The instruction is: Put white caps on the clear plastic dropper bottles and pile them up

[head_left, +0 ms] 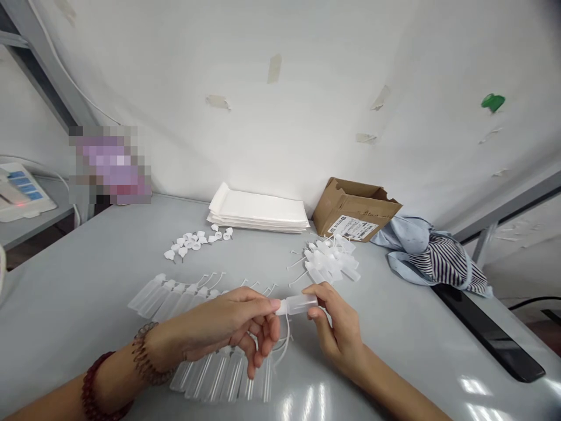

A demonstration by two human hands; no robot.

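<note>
Between my two hands a small translucent plastic bottle (301, 304) lies sideways above the table. My left hand (245, 321) pinches its white cap end between thumb and finger, its other fingers loosely curled. The bottle's base end is gripped by the thumb and fingertips of my right hand (335, 324). A thin white strap (287, 339) hangs from the neck. Under and beside my left arm lie two rows of similar bottles (219, 374), partly hidden by it. Several small white caps (193, 241) are scattered farther back on the left.
A heap of bottles with straps (328, 260) lies at the right. Behind stand a stack of white padded envelopes (258, 210) and an open cardboard box (350, 204). Blue and striped cloth (438, 257) and a long black object (486, 333) lie at the far right of the grey table (394, 356).
</note>
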